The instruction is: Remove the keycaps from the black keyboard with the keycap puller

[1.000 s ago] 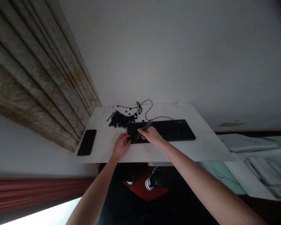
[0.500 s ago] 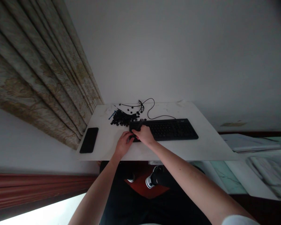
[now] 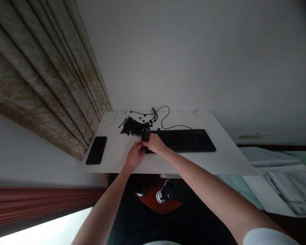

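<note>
A black keyboard (image 3: 187,141) lies flat on a white table, and many of its keys still show. At its left end my right hand (image 3: 155,142) is closed around a dark, slim tool (image 3: 145,135) whose exact kind is too blurred to tell. My left hand (image 3: 134,156) is at the keyboard's front left corner, its fingers pinched close to the right fingertips. Whatever lies between the left fingers is mostly hidden. Just behind the hands is a heap of loose black keycaps (image 3: 132,127), with several more scattered to its right.
A black phone (image 3: 96,150) lies at the table's left side. A blue stick-like tool (image 3: 122,123) sits beside the heap. The keyboard's black cable (image 3: 165,117) loops along the back of the white table (image 3: 229,160). A patterned curtain (image 3: 53,78) hangs at left.
The dark tool in my right hand has swung from leaning right to nearly upright, its far end shifting left. My right hand has moved slightly left; my left hand stays put.
</note>
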Available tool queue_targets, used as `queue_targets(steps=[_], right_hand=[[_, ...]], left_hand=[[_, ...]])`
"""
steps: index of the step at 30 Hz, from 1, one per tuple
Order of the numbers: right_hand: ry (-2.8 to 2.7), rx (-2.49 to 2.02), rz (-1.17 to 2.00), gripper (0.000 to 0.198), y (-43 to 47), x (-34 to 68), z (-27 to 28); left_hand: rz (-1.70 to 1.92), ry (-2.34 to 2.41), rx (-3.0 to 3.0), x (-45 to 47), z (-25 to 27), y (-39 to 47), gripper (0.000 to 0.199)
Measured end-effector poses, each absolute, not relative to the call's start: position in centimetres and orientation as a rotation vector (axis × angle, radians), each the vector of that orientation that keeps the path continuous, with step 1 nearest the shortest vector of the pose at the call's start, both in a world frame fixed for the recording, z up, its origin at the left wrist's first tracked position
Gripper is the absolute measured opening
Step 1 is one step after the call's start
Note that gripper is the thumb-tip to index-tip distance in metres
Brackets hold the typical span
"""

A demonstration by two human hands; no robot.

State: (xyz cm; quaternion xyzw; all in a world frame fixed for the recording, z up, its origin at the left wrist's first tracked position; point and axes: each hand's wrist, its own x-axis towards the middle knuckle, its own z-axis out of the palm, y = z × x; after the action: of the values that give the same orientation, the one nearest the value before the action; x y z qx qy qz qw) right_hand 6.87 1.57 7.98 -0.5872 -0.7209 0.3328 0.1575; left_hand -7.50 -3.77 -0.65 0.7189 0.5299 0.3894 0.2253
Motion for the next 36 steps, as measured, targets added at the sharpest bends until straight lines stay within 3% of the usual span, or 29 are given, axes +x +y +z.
queue_targets(steps=[7, 15, 22, 32, 36], right_hand=[[-2.108, -1.505, 0.980, 0.018, 1.4, 7.3, 7.9], [-1.809, -1.455, 1.309, 0.014, 1.5, 8.0, 6.8], [-1.990, -1.467, 1.078, 0.022, 1.4, 7.7, 7.7], [-1.675, -1.529, 1.266, 0.011, 0.7, 7.7, 6.0], [-1.742, -1.555, 1.135, 0.012, 0.4, 7.4, 6.5]], left_hand=[[1.073, 1.476, 1.977, -7.5, -0.8, -3.7, 0.022], [1.057, 1.463, 1.997, -7.5, -1.0, -3.5, 0.018], [1.015, 1.442, 2.013, -7.6, -1.1, -3.3, 0.019], [1.019, 1.441, 2.070, -7.4, -1.3, -3.3, 0.019], [1.043, 1.455, 2.054, -7.4, -1.0, -3.4, 0.017]])
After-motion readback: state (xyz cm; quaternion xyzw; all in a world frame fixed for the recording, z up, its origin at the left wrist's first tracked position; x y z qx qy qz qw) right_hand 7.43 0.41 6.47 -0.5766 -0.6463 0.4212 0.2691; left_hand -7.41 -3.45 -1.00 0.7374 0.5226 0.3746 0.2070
